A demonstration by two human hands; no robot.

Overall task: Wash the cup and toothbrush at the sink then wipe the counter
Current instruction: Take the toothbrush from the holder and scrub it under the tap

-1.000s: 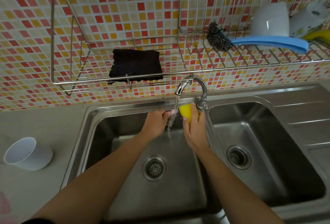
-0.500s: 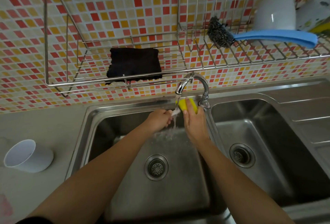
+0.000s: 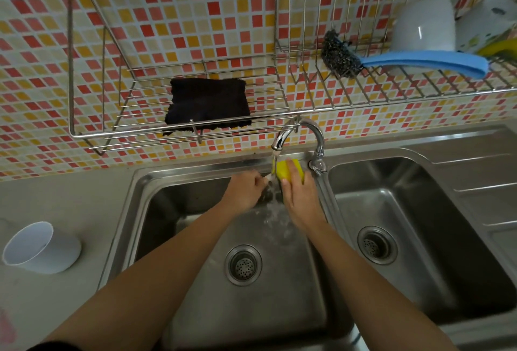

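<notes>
Scrub the toothbrush (image 3: 268, 179), pinched in the left hand (image 3: 246, 191) under the tap (image 3: 282, 138) mid-frame, with the sponge (image 3: 283, 173) gripped in the right hand (image 3: 300, 199), then fetch the cup (image 3: 42, 247) from the bench (image 3: 70, 202), lower left

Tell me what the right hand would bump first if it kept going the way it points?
The right hand grips the yellow sponge. Beyond that it would probably hit the sink's back wall under the tap; depth is unclear.

The single head-worn camera is looking forward and down from close above the double sink (image 3: 195, 308), taking in the tiled wall (image 3: 195, 14) behind.
</notes>
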